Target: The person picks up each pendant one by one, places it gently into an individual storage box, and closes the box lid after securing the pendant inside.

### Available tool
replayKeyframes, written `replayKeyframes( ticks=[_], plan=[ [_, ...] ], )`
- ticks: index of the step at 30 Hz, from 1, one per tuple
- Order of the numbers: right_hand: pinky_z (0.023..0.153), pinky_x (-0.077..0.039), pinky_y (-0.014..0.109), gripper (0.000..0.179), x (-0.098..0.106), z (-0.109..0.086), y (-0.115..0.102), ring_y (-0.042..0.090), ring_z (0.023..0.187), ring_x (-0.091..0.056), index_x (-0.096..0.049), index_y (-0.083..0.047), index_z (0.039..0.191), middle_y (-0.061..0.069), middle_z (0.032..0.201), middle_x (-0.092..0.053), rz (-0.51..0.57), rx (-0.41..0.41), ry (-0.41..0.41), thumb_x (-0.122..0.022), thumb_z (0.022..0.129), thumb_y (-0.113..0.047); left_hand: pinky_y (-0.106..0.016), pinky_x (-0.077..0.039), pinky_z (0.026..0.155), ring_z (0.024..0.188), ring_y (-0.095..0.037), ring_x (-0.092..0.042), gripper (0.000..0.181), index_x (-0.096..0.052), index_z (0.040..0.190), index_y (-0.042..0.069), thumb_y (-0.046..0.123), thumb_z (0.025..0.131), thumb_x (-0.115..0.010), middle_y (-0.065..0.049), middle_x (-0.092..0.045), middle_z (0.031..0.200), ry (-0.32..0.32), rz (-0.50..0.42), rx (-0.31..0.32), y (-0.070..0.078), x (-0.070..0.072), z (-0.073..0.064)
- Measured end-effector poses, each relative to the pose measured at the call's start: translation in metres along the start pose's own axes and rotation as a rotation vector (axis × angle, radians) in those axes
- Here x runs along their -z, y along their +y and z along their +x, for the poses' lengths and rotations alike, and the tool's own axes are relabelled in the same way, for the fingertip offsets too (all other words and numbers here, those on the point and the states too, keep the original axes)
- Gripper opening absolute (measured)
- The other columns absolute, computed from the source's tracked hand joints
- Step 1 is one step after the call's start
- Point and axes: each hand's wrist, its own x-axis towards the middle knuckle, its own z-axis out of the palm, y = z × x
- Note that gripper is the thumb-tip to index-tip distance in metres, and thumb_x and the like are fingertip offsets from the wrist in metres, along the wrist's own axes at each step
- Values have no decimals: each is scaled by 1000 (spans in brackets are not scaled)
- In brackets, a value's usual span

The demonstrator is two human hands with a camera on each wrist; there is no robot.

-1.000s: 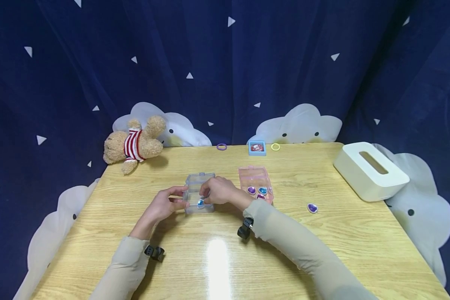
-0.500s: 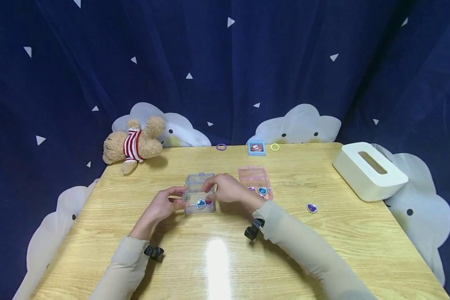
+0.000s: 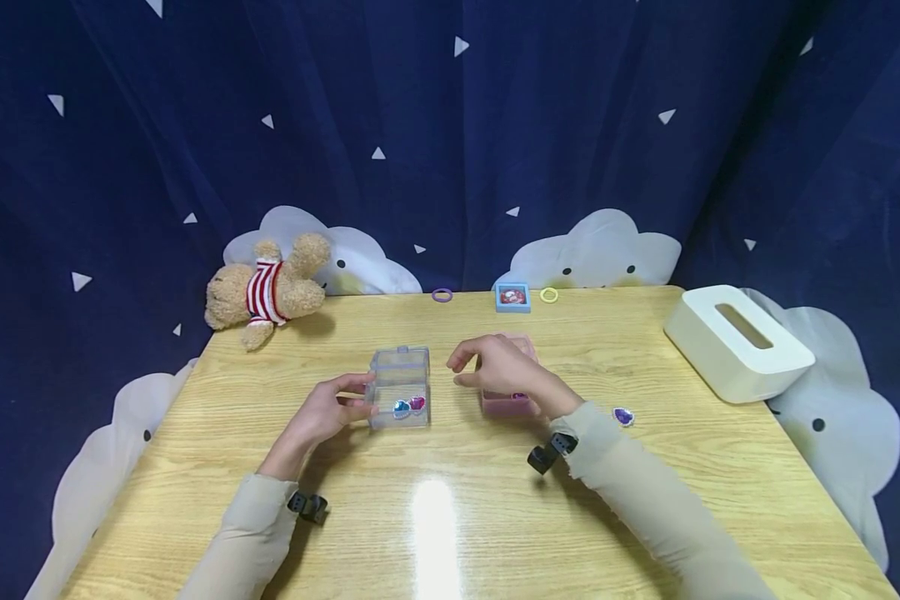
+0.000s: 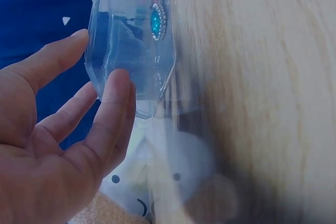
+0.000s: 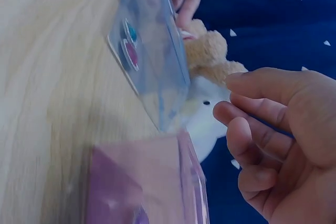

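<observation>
A small clear plastic box (image 3: 399, 385) stands open on the wooden table (image 3: 435, 517). In its front compartment a blue gem (image 3: 401, 407) and a magenta gem (image 3: 417, 403) lie side by side. My left hand (image 3: 356, 398) rests with fairly straight fingers (image 4: 113, 90) against the clear box's (image 4: 131, 40) left wall. My right hand (image 3: 465, 367) hovers to the right of that box, over the pink box (image 3: 506, 402), with its fingers loosely curled and nothing in them. In the right wrist view the pink box (image 5: 142, 182) lies just beneath the right hand (image 5: 247, 114).
A loose purple gem (image 3: 624, 416) lies right of the pink box. A white tissue box (image 3: 735, 337) sits at the right edge and a teddy bear (image 3: 266, 287) at the back left. At the table's back are a purple ring (image 3: 442, 294), a small blue box (image 3: 513, 297) and a yellow ring (image 3: 550, 293).
My right hand has drawn out of the clear box and moved right over the pink box. A magenta gem now lies beside the blue one. The left hand has stayed put.
</observation>
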Motion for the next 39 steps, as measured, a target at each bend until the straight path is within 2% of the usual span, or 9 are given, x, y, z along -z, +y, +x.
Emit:
replayKeyframes(
  ticks=[4, 7, 14, 24, 32, 39],
  plan=[
    [65, -51, 26, 16, 13, -12, 10, 12, 71, -64, -74, -19, 99, -5, 94, -75, 14, -15, 26, -77, 84, -19, -38, -57, 87, 110, -37, -65, 54, -57, 139, 3, 9, 88, -75, -26, -61, 131, 2, -3, 6, 0, 0, 0],
    [62, -51, 25, 16, 22, -21, 19, 11, 68, -61, -73, -17, 100, -3, 94, -74, 17, -33, 40, -76, 84, -18, -38, -57, 87, 110, -37, -65, 54, -57, 139, 3, 10, 88, -75, -26, -61, 131, 3, 0, 8, 0, 0, 0],
    [65, -49, 27, 17, 39, -43, 44, 13, 73, -59, -74, -18, 100, -4, 93, -74, -3, -91, 81, -77, 83, -18, -39, -57, 87, 111, -39, -64, 54, -57, 138, 2, 10, 88, -75, -27, -61, 131, 0, -4, 9, 1, 0, -1],
    [67, -47, 24, 19, 57, -70, 71, 14, 75, -59, -75, -12, 100, -1, 91, -75, -50, -118, 130, -79, 82, -14, -39, -57, 88, 112, -38, -63, 55, -55, 139, 1, 9, 88, -75, -26, -60, 131, -4, -4, -9, 0, 0, -1],
    [70, -46, 25, 22, 69, -93, 94, 14, 80, -58, -74, -11, 104, -1, 94, -74, -73, -196, 116, -79, 84, -17, -41, -57, 90, 114, -39, -63, 56, -55, 140, 1, 9, 88, -74, -26, -60, 132, -4, -5, -7, 0, 1, -1],
    [65, -48, 23, 19, 75, -112, 112, 12, 73, -57, -74, -10, 104, -3, 91, -73, -88, -185, 84, -76, 86, -13, -40, -57, 89, 113, -39, -63, 55, -55, 140, 0, 8, 88, -74, -27, -60, 132, -6, -9, -10, 0, 1, -1]
  ],
)
